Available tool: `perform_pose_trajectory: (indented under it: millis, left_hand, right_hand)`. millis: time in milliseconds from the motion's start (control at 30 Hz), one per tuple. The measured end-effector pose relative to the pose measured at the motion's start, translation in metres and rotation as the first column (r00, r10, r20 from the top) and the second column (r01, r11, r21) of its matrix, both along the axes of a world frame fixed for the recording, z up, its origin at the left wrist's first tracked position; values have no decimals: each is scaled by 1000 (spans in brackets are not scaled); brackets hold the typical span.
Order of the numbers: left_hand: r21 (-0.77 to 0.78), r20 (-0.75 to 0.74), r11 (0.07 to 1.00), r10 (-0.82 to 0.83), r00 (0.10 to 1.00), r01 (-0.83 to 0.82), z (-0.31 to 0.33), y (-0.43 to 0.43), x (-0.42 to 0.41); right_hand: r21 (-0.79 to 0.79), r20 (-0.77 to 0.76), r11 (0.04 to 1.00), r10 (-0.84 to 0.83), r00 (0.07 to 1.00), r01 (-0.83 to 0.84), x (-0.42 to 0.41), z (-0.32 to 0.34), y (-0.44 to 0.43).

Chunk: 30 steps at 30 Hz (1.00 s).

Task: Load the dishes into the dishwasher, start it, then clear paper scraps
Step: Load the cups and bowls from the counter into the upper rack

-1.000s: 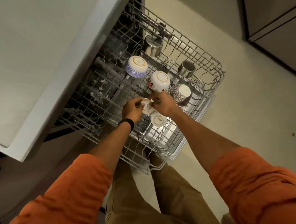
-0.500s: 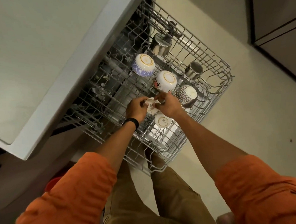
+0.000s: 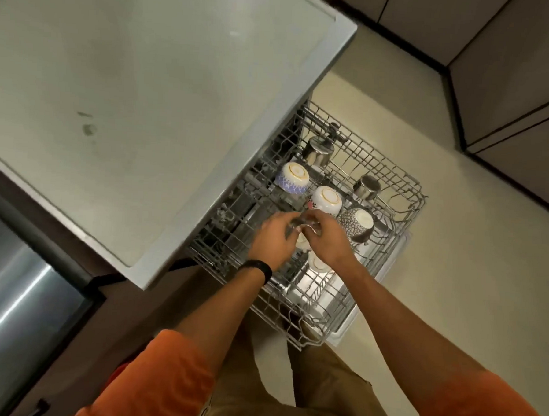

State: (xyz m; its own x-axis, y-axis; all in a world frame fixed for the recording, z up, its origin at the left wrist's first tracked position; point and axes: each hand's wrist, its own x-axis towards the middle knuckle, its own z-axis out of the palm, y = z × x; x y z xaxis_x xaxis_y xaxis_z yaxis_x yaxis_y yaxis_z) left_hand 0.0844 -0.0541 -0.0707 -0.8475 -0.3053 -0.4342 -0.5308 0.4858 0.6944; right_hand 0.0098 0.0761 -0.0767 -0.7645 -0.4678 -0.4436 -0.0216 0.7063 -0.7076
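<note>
The small white cup (image 3: pixel 301 241) sits in the pulled-out dishwasher rack (image 3: pixel 404 195). It is now mostly hidden under both hands, where half a second ago it showed plainly between them. The left hand (image 3: pixel 273 239) and right hand (image 3: pixel 327 239) have drawn together over it; motion blur hides whether the fingers (image 3: pixel 283 219) grip it. A second white cup (image 3: pixel 316 264) lies just nearer the person. Beyond the hands stand three upturned patterned bowls (image 3: pixel 292 177) and two steel cups (image 3: pixel 317 150). The grey desk (image 3: pixel 146 89) overhangs the rack's left side.
</note>
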Motion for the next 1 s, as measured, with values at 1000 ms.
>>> perform_pose_trajectory:
  millis: [1000]
  left_hand:
    - [-536, -444, 742, 159, 882, -403, 175, -286, 253]
  right_hand:
    - [-321, -392, 858, 266, 881, -402, 192, 198, -300]
